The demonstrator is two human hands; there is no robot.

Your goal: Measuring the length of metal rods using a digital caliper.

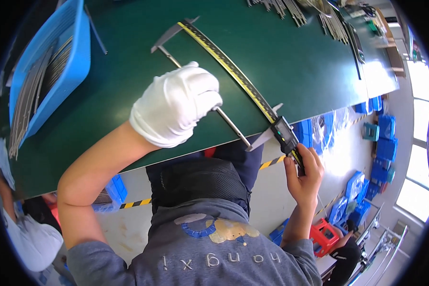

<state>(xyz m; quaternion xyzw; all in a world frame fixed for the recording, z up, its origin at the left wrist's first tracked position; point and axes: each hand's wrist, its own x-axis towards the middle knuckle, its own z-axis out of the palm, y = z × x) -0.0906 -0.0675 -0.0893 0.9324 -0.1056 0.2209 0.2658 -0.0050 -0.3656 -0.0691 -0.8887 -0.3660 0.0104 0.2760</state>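
Observation:
My left hand [181,102], in a white glove, is closed around the middle of a thin metal rod [231,123]. The rod runs slantwise between the jaws of a long digital caliper [229,66]; its far end is at the fixed jaw and its near end at the sliding jaw. Bare and ungloved, my right hand [306,174] grips the caliper's beam end just below the dark display unit [284,133], with the thumb against it. The caliper lies across the green table [128,28], its near end reaching past the table's front edge.
A blue basket [83,52] of long thin rods stands at the left, a single rod [96,31] beside it. Several rods [281,9] lie at the far right. Blue bins [386,138] and a red stool [325,236] are on the floor to the right. Another person [33,238] is at the lower left.

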